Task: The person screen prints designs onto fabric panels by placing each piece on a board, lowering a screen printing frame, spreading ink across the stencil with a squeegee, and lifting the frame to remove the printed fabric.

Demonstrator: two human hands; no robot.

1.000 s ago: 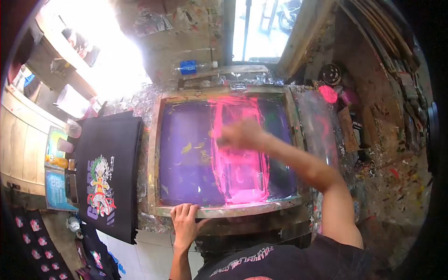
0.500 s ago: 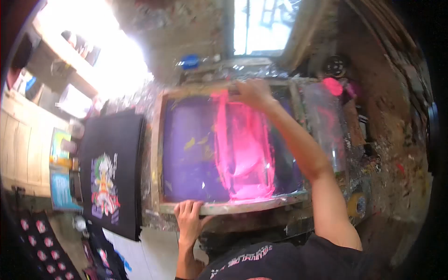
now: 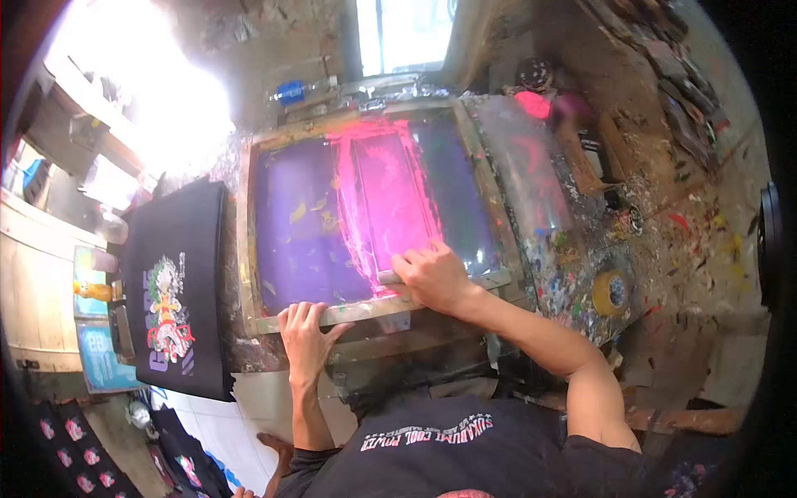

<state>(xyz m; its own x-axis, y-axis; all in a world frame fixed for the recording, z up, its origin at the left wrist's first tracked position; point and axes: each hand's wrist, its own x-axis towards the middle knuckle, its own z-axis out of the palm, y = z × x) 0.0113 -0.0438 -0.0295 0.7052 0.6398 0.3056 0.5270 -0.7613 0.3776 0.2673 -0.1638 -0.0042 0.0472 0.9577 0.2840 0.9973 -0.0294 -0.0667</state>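
Observation:
A screen-printing frame (image 3: 246,249) with purple mesh lies flat in front of me. Bright pink ink (image 3: 386,178) covers a tall strip across its middle. My right hand (image 3: 437,278) is closed around a squeegee (image 3: 390,276) at the near end of that strip; the fingers hide much of the tool. Over the frame's near wooden edge, my left hand (image 3: 304,336) hooks its fingers, with the thumb out to the side.
Left of the frame lies a stack of black fabric (image 3: 195,299) with a colourful print. A tape roll (image 3: 611,292) sits on the ink-spattered table to the right. A bottle (image 3: 292,91) lies beyond the frame, and a cardboard box (image 3: 589,158) stands at the far right.
My right hand has come from the frame's far edge to its near edge with the squeegee. The pink strip looks more evenly spread. My left hand keeps its place on the edge.

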